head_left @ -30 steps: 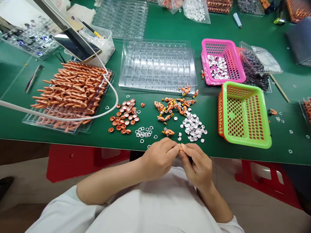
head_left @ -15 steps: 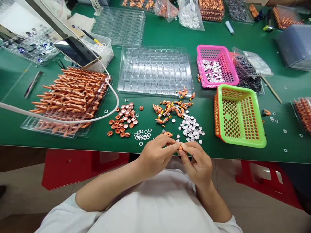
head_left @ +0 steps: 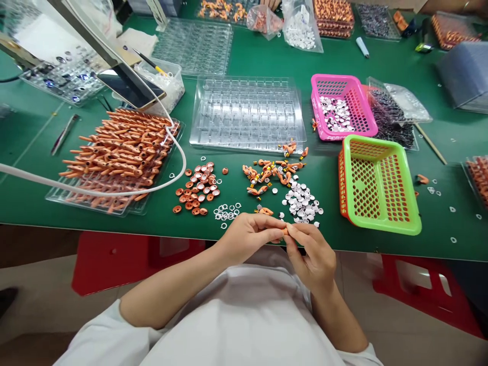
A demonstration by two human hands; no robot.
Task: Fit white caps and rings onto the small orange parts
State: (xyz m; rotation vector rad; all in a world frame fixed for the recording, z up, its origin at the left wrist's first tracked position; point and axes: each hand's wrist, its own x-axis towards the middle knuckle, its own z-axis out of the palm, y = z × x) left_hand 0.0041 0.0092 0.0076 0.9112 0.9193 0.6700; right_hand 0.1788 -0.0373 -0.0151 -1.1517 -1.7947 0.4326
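Both my left hand (head_left: pixel 247 235) and my right hand (head_left: pixel 313 253) pinch a small orange part (head_left: pixel 284 231) at the table's front edge. Fingers cover most of it, so its full shape is hidden. Just beyond my fingertips lies a pile of small white caps (head_left: pixel 302 202). To the left of those are several orange curved pieces with yellow ends (head_left: pixel 267 175). White rings (head_left: pixel 227 212) lie above my left wrist, with orange round cups (head_left: pixel 196 190) further left, some showing white insides.
A lime green basket (head_left: pixel 414 213) stands on the right, nested in an orange one. Behind it, a pink basket (head_left: pixel 319 129) holds white pieces. A clear moulded tray (head_left: pixel 247 140) lies mid-table. Stacked orange parts (head_left: pixel 122 152) sit left under a white cable (head_left: pixel 152 193). Another person's hand (head_left: pixel 270 4) shows at the back.
The whole view has shifted slightly, with things on the table now a little further right. My hands stay together on the orange part, with the left fingers straighter. Another person's fingers appear at the back.
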